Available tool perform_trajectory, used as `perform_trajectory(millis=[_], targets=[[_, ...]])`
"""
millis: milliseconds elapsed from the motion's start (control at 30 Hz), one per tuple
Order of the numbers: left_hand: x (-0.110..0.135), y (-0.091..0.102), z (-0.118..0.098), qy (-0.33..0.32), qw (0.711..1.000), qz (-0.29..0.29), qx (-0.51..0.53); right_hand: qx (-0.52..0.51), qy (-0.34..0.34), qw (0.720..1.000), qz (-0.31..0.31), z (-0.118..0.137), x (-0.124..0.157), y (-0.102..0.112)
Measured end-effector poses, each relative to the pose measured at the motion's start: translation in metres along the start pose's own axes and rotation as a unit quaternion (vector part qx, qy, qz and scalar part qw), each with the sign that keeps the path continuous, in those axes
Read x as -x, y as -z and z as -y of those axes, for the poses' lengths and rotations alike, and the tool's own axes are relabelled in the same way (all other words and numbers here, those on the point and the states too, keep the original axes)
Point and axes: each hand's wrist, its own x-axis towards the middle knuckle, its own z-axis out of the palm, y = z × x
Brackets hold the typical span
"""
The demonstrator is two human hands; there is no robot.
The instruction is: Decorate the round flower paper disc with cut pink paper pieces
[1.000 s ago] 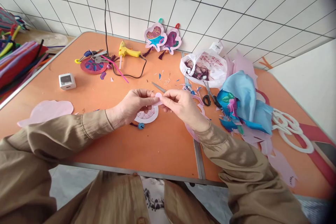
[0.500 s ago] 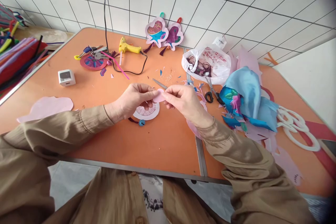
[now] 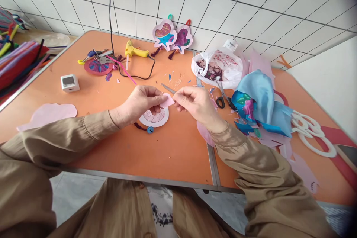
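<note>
A small pale pink piece (image 3: pixel 169 100), perhaps felt or fabric, is pinched between the thumb and fingers of my left hand (image 3: pixel 143 101). My right hand (image 3: pixel 192 105) has its thumb and fingertips closed at the piece's right corner. Below my left fingers lies a white-rimmed round piece with a pink pattern (image 3: pixel 154 119), partly covered by them. A blue bell (image 3: pixel 150 129) on a dark cord rests beside it. Just behind the hands, a pointed metal blade (image 3: pixel 168 88) lies on the table, its other end hidden by my right hand.
A yellow glue gun (image 3: pixel 136 51) and keys (image 3: pixel 103 59) lie at the back left, near a white box (image 3: pixel 70 83). Two flower-shaped ornaments (image 3: pixel 165 35) lean on the wall. To the right are a plastic bag (image 3: pixel 231 67), black-handled scissors (image 3: pixel 221 102) and blue fabric (image 3: pixel 262 89).
The pink piece now shows a pointed corner toward my right fingers, where it looked rounder before. My right hand has shifted slightly left; the view has moved a little.
</note>
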Motion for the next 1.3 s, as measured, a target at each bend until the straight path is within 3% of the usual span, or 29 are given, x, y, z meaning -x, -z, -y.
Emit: perform_trajectory(millis=[267,467,600,700,767,867,933,1067,1167,1300], targets=[[0.001,0.0,0.004,-0.017,1.0,0.013,0.004,-0.015,-0.033,0.999,0.008,-0.001,-0.001,-0.005],[0.001,-0.001,0.001,0.013,0.999,0.042,0.017,0.004,-0.022,1.0,-0.002,0.0,-0.001,-0.006],[-0.001,0.0,-0.005,0.018,0.998,0.026,0.047,0.005,-0.01,1.0,0.015,0.006,-0.008,0.014],[0.0,0.002,-0.013,0.034,0.996,0.01,0.082,0.096,0.001,0.995,-0.011,-0.001,-0.017,0.035],[0.002,0.003,-0.017,0.065,0.993,0.002,0.099,0.239,-0.012,0.971,-0.007,-0.014,-0.021,0.042],[0.006,0.001,-0.023,0.102,0.989,-0.011,0.107,0.457,-0.032,0.886,0.073,-0.035,-0.022,0.041],[0.01,-0.001,-0.025,0.108,0.988,-0.017,0.112,0.493,-0.027,0.864,0.095,-0.044,-0.021,0.035],[0.02,-0.005,-0.025,0.111,0.984,-0.012,0.135,0.513,-0.021,0.853,0.092,-0.044,-0.019,0.028],[0.026,-0.007,-0.02,0.113,0.981,-0.014,0.157,0.469,-0.018,0.881,0.06,-0.039,-0.019,0.031],[0.03,-0.008,-0.011,0.117,0.979,-0.006,0.169,0.2,-0.063,0.977,0.032,-0.041,-0.014,0.044]])
